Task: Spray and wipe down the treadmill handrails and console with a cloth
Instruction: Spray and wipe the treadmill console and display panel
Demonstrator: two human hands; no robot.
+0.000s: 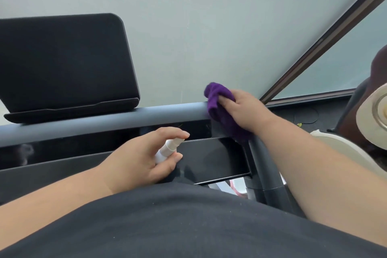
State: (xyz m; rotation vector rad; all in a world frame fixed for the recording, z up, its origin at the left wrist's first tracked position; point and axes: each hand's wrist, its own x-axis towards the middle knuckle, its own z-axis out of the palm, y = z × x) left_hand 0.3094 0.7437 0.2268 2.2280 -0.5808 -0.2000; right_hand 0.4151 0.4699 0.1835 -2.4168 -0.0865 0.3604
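Pressing purple cloth [222,109] on handrail [104,123] at right corner, right hand [243,109] fingers curled around it. Left hand [144,155] fingers grip white spray bottle [167,150] over near console [209,159].

One purple cloth [219,109], one white spray bottle [167,148], two hands, one dark screen [62,63]

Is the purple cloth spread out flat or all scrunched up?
Scrunched up. The cloth is bunched in the right hand, draped over the handrail corner.
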